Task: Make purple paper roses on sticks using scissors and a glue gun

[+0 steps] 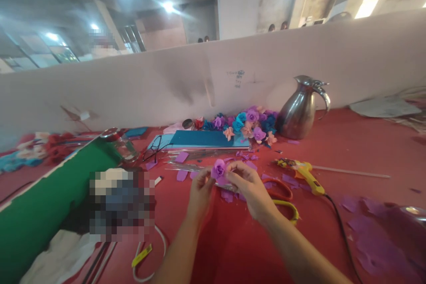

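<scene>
Between both hands, above the red table, is a purple paper flower (219, 169) with curled petals. My left hand (201, 188) pinches its left edge. My right hand (248, 184) grips its right side with thumb and forefinger. Behind the flower lie purple paper pieces (182, 157) and clear plastic strips. Scissors with red and yellow handles (289, 207) rest just right of my right hand, partly covered by it. A yellow glue gun (308, 176) lies farther right, its cord running toward me.
Finished paper flowers (252, 116) in several colours are heaped at the back beside blue sheets (203, 138). A steel jug (298, 108) stands right of them. Eyeglasses (155, 148) and a glass jar (124, 145) sit at left, near a green board (66, 191). A white partition (149, 84) closes off the back.
</scene>
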The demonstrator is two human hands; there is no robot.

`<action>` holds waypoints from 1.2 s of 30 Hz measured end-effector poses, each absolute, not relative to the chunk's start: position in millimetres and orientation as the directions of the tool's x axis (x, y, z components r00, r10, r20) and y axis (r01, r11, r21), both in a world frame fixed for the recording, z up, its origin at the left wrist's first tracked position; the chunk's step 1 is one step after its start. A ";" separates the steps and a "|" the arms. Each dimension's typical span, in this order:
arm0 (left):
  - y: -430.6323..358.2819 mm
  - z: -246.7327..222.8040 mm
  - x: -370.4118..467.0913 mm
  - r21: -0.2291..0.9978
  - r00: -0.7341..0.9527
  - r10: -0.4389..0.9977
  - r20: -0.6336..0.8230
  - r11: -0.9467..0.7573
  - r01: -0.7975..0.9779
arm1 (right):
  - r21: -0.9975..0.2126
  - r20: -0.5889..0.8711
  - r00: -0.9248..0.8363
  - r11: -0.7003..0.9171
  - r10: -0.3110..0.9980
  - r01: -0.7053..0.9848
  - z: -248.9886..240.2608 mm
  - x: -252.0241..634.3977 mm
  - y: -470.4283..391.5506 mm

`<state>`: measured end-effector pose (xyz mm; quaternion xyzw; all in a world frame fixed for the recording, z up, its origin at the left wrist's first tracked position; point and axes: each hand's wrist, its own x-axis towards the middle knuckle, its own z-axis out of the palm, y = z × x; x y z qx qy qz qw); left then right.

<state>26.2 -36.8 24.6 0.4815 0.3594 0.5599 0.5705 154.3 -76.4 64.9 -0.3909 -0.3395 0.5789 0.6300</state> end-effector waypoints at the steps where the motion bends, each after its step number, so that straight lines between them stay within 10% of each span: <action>1: -37.0 24.8 26.8 0.952 0.108 0.986 0.129 -0.092 -0.292 | -0.889 -0.024 0.106 0.027 0.994 -0.457 64.8 154.3 -76.1; 20: -27.8 9.7 22.9 0.953 0.095 0.971 0.220 -0.193 -0.233 | -0.977 0.199 0.215 0.211 0.956 -0.037 65.8 159.6 -73.7; 31: -28.4 10.8 22.9 0.945 0.075 0.983 0.165 -0.136 -0.296 | -0.906 -0.050 0.139 0.014 0.989 -0.424 61.5 153.3 -75.4; 36: -26.3 9.5 20.2 0.947 0.112 0.969 0.219 -0.183 -0.264 | -0.944 0.128 0.167 0.172 0.978 -0.283 63.0 153.6 -79.1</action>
